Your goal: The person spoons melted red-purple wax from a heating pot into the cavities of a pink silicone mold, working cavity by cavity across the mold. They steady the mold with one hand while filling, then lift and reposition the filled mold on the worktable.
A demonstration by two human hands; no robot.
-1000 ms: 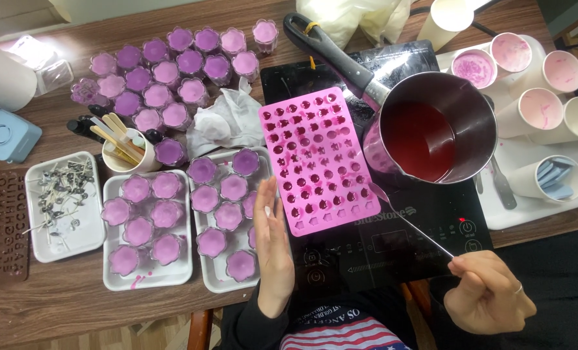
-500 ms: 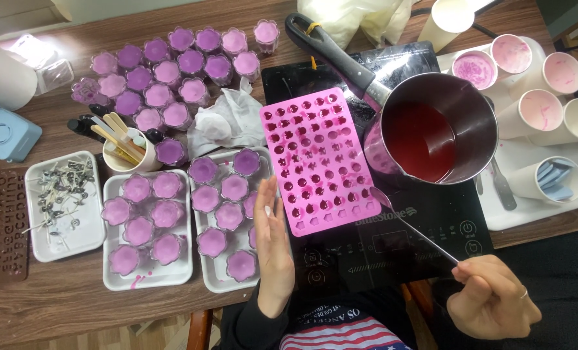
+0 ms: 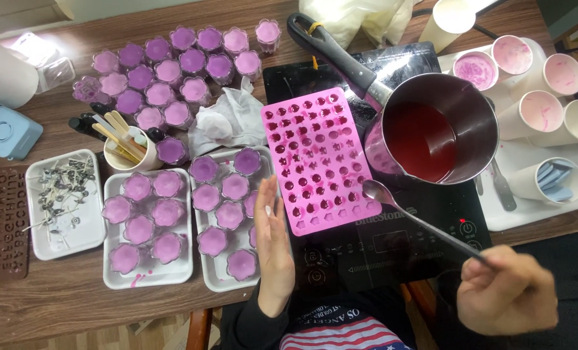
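Right hand (image 3: 506, 298) is clenched round a long thin metal spoon (image 3: 418, 220), its bowl just beside the pink silicone mould (image 3: 318, 159) lying on the black induction hob (image 3: 392, 246). Left hand (image 3: 272, 243) lies flat and loose, fingers touching the mould's edge, gripping nothing.

My right hand (image 3: 506, 298) is blurred and hides the end of the spoon's handle (image 3: 431, 227). My left hand (image 3: 272, 243) covers part of a tray (image 3: 201, 275) and the purple candles beneath it. The brown mould (image 3: 0, 223) is cut off by the left edge. The wick pieces (image 3: 62, 191) are too small to tell apart. The saucepan (image 3: 441, 129) hides part of the black hob (image 3: 379, 249).
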